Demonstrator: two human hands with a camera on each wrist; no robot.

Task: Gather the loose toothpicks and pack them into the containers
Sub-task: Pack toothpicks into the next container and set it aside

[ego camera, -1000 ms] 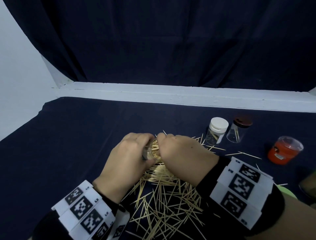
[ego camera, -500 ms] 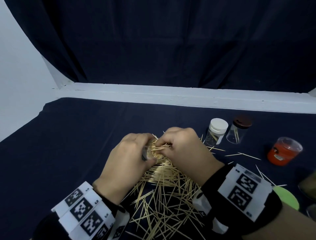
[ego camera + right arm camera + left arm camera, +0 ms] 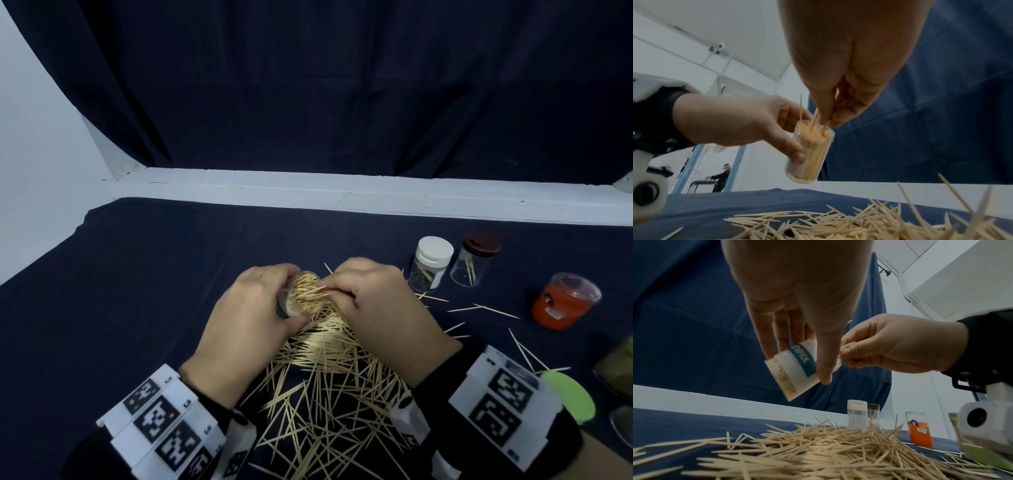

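The left hand [image 3: 248, 317] grips 1 clear toothpick container [image 3: 810, 151] with fingers and thumb curled round its wall, holding it off the table, tilted, its open mouth packed with toothpicks. The right hand [image 3: 380, 305] pinches a few toothpicks [image 3: 317, 291] between thumb and fingertips, their tips at the container's mouth. Below both hands, a loose pile of toothpicks [image 3: 329, 394], too many to count, lies on the dark blue tablecloth [image 3: 137, 291]. To the right stand 3 more containers: 1 white-capped jar [image 3: 432, 263], 1 brown-capped jar [image 3: 476, 262] just beside it, and 1 orange container [image 3: 563, 301] further right. About 8 stray toothpicks [image 3: 493, 308] lie scattered between them. 1 green lid [image 3: 570, 397] sits by the right wrist.
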